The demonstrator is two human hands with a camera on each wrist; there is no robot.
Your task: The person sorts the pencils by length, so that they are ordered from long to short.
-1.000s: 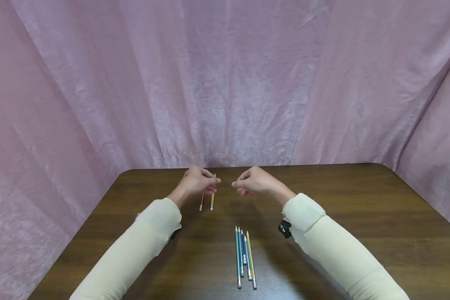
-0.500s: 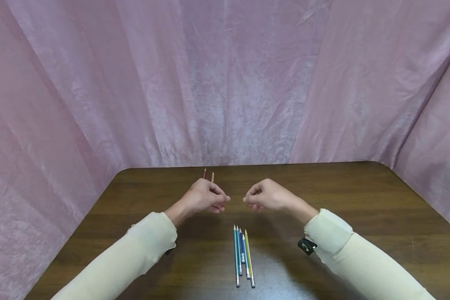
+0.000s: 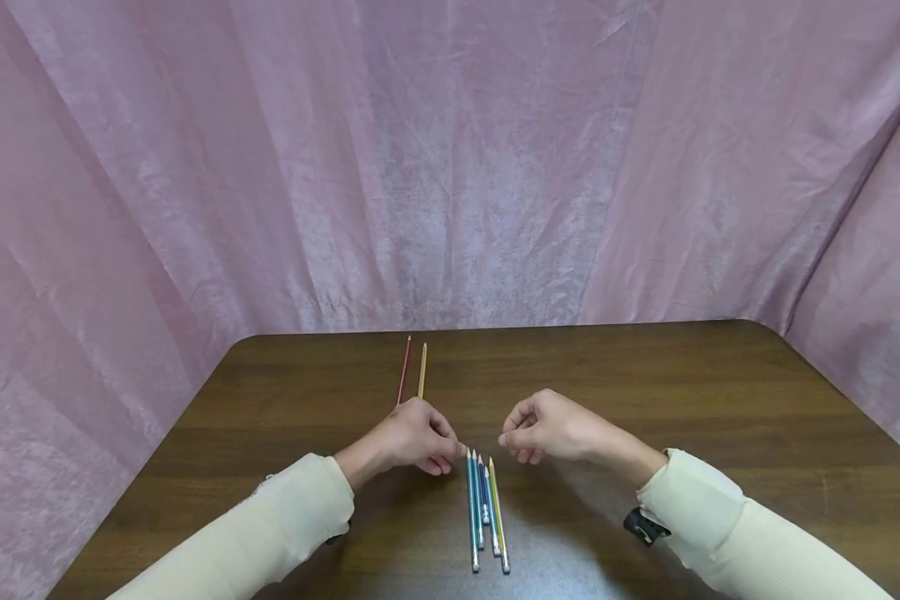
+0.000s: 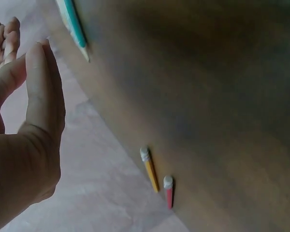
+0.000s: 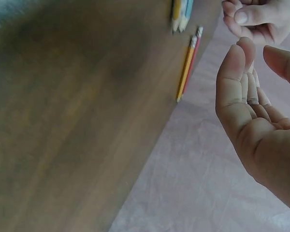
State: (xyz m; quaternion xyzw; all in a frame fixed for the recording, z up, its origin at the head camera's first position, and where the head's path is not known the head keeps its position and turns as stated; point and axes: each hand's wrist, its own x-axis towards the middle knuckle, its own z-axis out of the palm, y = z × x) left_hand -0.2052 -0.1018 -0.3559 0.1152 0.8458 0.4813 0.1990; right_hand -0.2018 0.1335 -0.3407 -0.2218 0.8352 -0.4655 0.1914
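In the head view my left hand (image 3: 417, 440) is low over the table, fingertips beside the sharpened tip of a teal pencil (image 3: 472, 521). That pencil is the leftmost of a bunch of several in blue, green and yellow, with a yellow-and-white pencil (image 3: 499, 521) on its right side. Thumb and fingers of the left hand (image 4: 34, 116) come near each other with nothing between them in the left wrist view. My right hand (image 3: 551, 427) hovers to the right of the bunch's tips. Its relaxed fingers (image 5: 230, 79) stand apart from the thumb in the right wrist view, holding nothing.
Farther back on the brown wooden table (image 3: 682, 383) lie a red pencil (image 3: 403, 371) and a yellow pencil (image 3: 422, 369), side by side, their near ends behind my left hand. A pink curtain (image 3: 450, 167) hangs behind the table's far edge.
Both hands have come back toward me from the far part of the table, down to the bunch's tips; the right one also moved rightward. The red and yellow pencils' upper parts are now uncovered.
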